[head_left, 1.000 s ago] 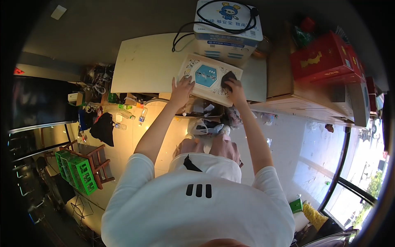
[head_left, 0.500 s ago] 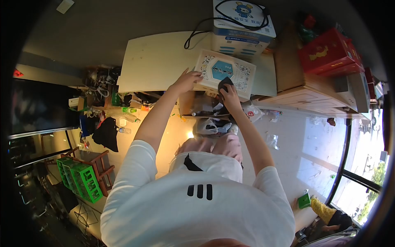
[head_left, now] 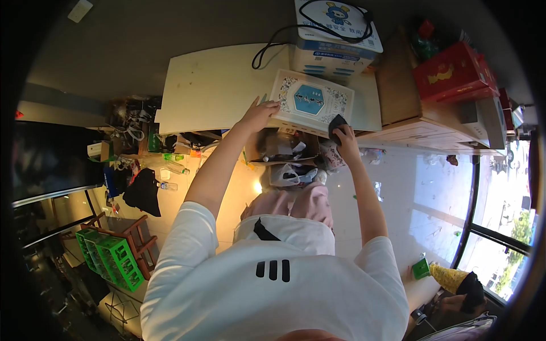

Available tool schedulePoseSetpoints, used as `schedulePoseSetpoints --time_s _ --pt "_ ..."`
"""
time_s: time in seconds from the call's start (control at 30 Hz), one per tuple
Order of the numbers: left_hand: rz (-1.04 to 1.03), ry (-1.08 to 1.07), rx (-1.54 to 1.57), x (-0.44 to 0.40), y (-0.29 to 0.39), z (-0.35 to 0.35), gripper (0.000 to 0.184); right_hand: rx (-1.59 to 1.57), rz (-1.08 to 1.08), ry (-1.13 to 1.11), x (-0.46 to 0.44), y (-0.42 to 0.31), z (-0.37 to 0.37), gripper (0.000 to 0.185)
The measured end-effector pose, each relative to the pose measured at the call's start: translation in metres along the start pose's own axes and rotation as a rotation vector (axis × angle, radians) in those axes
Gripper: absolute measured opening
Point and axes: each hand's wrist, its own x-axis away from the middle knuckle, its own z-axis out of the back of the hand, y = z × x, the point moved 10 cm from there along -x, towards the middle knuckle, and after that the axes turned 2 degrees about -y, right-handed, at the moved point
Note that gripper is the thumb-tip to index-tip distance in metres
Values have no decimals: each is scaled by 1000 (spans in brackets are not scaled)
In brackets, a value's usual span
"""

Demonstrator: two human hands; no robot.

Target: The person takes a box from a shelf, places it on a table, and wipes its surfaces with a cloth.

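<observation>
A white box (head_left: pixel 287 105) with a blue hexagonal label and floral corner patterns lies slightly tilted on the pale tabletop (head_left: pixel 216 85). My left hand (head_left: pixel 260 116) rests at the box's left end, fingers apart and touching its edge. In my right hand (head_left: pixel 347 142) is a dark folded cloth (head_left: pixel 336 125), pressed against the box's front right corner. The fingers are wrapped round the cloth and partly hide it.
Behind the white box stands a larger blue-and-white carton (head_left: pixel 335 54) with a black cable (head_left: pixel 273 46) on it. A red box (head_left: pixel 452 74) sits on the wooden cabinet (head_left: pixel 426 128) at right. Below the tabletop is an open cardboard box (head_left: pixel 261 149). Green crates (head_left: pixel 116 258) stand lower left.
My right hand has moved right and toward me with the cloth, from the top of the white box to its front right corner. My left hand stays at the left end.
</observation>
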Motion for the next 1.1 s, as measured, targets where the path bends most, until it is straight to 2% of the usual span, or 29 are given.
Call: schedulePoseSetpoints --time_s 0.1,0.2,0.27,0.33,0.37,0.5,0.57,0.67,0.73,0.87,0.93,1.03,1.1 --pt "-9 10 3 -1 -4 -6 66 7 13 -1 8 17 6 38" --pt "-4 10 17 -3 -4 -3 65 -145 -224 137 28 57 28 30" --pt "1 2 33 0 -2 -4 64 -106 -222 219 27 65 45 27" --pt "3 27 63 0 -3 -1 64 -221 -319 302 11 81 53 27" --pt "-2 25 63 -1 -2 -1 64 -216 -299 348 1 79 60 27" --pt "0 12 23 -2 -3 -2 64 -149 -218 326 -36 75 47 26" --pt "-3 18 15 -4 -5 -2 64 -266 -435 150 -37 97 17 34" --pt "1 23 17 -2 0 -2 63 -295 -417 272 -21 104 12 26" --pt "25 31 5 1 3 3 60 -259 -408 345 1 92 13 23" --pt "39 7 -31 -3 4 0 60 -194 -413 326 57 63 9 22" --pt "1 86 -64 -2 5 6 38 -184 -399 312 64 52 13 22" --pt "-17 62 -32 -2 4 5 41 -249 -447 441 58 45 44 20" --pt "-17 49 -13 -5 3 5 45 -204 -405 435 23 45 56 20"
